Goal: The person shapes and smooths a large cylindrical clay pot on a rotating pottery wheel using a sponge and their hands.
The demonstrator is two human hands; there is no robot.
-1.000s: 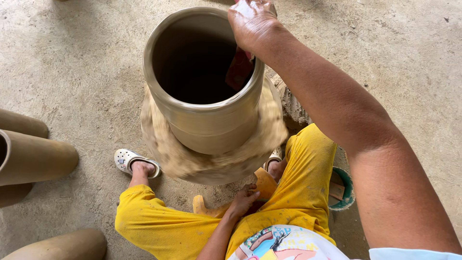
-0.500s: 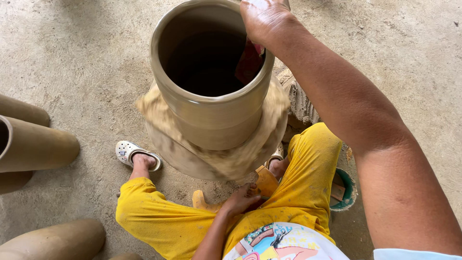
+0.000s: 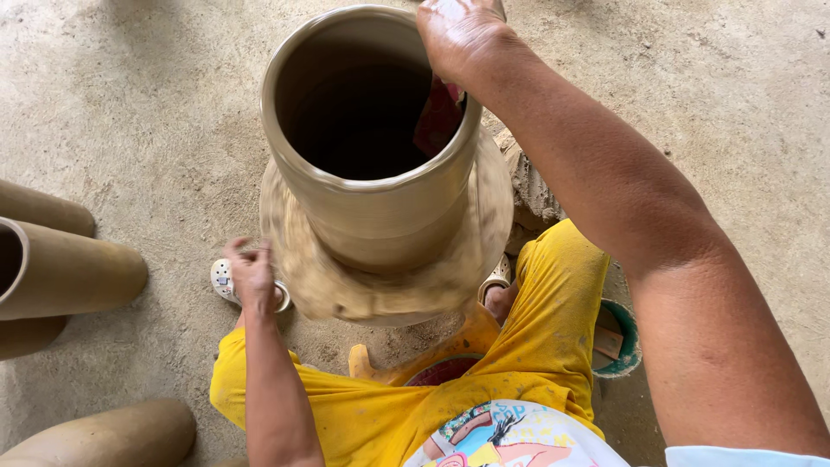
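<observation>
Wet clay coats the tall cylindrical pot (image 3: 380,164) that stands in the middle of the view on a round potter's wheel (image 3: 346,290), whose edge is blurred. The right hand (image 3: 458,35) rests over the far right part of the pot's rim, its grip curled closed around a dark red tool (image 3: 438,117) (a flat piece, kind unclear) that hangs down inside against the inner wall. The left hand (image 3: 251,272) sits low on the near left, just beside the wheel's edge, fingers loosely bent and holding nothing that shows.

The person sits behind the wheel in yellow trousers (image 3: 536,346), knees spread to either side of it. A white sandal (image 3: 226,281) shows just beside the left hand, and another (image 3: 500,275) peeks out at the wheel's right edge. Between the legs lies a yellow basin (image 3: 432,363), partly hidden. A green bowl (image 3: 627,346) sits on the concrete floor (image 3: 138,112) near the right thigh. At the left edge, well apart from the wheel, several tan clay cylinders (image 3: 60,268) lie on their sides.
</observation>
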